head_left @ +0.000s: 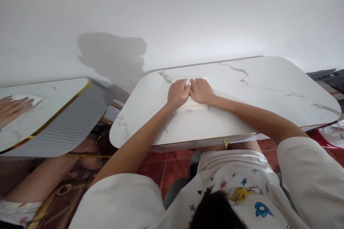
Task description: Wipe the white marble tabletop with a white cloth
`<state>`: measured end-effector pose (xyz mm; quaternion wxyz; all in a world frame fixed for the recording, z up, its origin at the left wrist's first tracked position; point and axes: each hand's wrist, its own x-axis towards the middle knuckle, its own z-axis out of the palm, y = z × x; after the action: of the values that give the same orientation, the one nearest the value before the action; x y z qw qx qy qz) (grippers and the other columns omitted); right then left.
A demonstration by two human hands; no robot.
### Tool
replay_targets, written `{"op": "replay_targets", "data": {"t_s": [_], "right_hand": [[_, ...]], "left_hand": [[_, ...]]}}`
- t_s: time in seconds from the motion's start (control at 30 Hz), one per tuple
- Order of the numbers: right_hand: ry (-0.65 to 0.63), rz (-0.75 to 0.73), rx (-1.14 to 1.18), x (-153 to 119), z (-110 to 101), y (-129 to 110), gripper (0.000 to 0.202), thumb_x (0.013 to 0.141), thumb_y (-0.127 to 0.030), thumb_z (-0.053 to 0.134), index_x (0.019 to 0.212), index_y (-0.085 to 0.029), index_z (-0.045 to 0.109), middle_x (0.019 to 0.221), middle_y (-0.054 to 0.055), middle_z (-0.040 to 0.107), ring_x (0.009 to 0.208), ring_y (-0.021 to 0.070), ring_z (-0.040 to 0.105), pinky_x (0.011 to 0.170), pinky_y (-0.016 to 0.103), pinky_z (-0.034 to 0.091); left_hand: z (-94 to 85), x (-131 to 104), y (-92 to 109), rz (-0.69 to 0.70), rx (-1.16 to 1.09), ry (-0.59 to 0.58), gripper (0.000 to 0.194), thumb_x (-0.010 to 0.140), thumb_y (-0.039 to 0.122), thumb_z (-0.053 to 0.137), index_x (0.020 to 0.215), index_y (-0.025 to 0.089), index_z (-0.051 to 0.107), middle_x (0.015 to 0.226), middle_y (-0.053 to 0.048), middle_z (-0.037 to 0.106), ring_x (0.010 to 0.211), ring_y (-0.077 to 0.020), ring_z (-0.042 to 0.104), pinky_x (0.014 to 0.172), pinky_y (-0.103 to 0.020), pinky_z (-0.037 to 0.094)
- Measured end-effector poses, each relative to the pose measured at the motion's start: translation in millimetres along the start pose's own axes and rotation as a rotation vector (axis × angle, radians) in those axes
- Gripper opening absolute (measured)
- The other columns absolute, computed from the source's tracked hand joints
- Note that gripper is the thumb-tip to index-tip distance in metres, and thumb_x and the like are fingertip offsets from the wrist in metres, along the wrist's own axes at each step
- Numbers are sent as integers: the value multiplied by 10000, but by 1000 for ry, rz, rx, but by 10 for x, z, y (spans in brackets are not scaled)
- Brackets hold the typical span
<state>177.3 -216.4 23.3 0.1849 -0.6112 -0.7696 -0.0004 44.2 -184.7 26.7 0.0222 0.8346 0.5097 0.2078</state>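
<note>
Hands: left hand (177, 93) and right hand (201, 91) are pressing, fingers curled, on white cloth (191, 105).
Progress: cloth is sitting bunched mid-frame on the tabletop (268, 89), not flat.

No writing, label, brand or number can be read anywhere.

second marble table (53, 114) left; red floor tiles (172, 168) below.

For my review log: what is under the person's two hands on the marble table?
A white cloth lies under the left hand and right hand, on the table. Its middle is covered.
</note>
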Motion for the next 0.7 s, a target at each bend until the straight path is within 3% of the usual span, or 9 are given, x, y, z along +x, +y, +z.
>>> {"op": "replay_targets", "data": {"t_s": [0.2,0.33,0.5,0.7], "right_hand": [[41,-14,12,-634,-72,-375,420,987,-273,356,1286,-56,555,1223,203,634,1152,343,527,1022,460,360],[57,-66,-3,-915,-120,-528,413,967,-260,376,1276,-57,559,1230,205,625,1145,339,522,1043,468,350],[-14,-93,14,-1100,-251,-388,438,954,-237,372,1325,-63,526,1281,192,604,1199,325,502,1074,448,340],[-16,-45,40,-1327,-437,-3,446,922,-232,367,1312,-94,534,1300,177,602,1219,322,504,1074,451,353]], "left_hand": [[-235,-703,174,11,-12,-15,458,918,302,319,1246,149,600,1320,-147,645,1253,-311,561,1098,-473,407],[-313,-1030,255,-8,7,-3,451,926,304,309,1240,147,593,1304,-160,647,1257,-317,555,1108,-487,399],[-322,-1154,542,-71,3,-13,403,920,297,351,1212,164,595,1282,-143,659,1254,-304,554,1120,-484,381],[-245,-1061,1004,-27,-62,-60,314,909,278,389,1123,214,609,1237,-104,671,1233,-284,559,1111,-461,382]]}}
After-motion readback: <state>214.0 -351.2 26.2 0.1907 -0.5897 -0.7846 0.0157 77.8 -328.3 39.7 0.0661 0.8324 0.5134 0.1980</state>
